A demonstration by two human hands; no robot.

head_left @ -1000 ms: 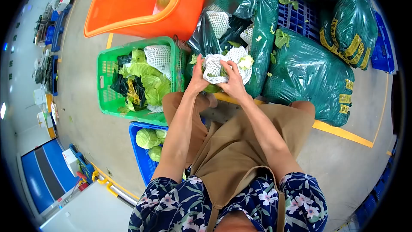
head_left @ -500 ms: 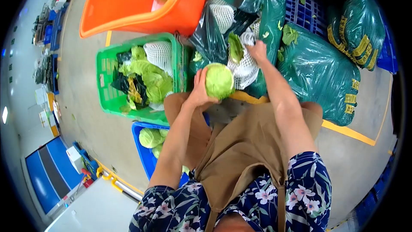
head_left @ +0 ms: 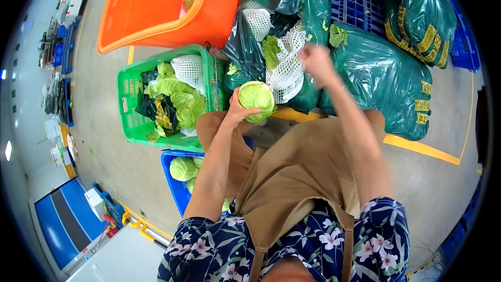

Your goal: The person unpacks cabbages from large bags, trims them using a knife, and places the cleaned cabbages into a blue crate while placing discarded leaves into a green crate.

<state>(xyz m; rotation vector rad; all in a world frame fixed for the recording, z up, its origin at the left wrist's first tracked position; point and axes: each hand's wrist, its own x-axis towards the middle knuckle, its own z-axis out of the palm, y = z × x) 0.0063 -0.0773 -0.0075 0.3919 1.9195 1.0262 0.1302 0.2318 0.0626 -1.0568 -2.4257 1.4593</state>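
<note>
A pale green cabbage (head_left: 257, 101) rests in my left hand (head_left: 239, 110), whose fingers and thumb wrap around its side. My right hand (head_left: 316, 61) is in the air beside a white foam net (head_left: 287, 68); motion blurs its fingers, so I cannot make out whether anything is in them. The foam net lies spread over an opened dark green plastic bag (head_left: 314, 8). A loose cabbage leaf (head_left: 271, 52) lies against the net. Another white foam net (head_left: 258, 23) shows farther back in the bag's opening.
To the left, a green crate (head_left: 125, 117) holds leaves, plastic scraps and foam nets. Below it, a blue crate (head_left: 169, 175) contains several cabbages. An orange bin (head_left: 151, 10) stands at the back left. Full green bags (head_left: 381, 78) lie right on blue pallets (head_left: 352, 8).
My right hand has come away from the foam net and shifted slightly right. The net now lies more spread out. The cabbage in my left hand has tilted and moved slightly; the whole view has shifted.
</note>
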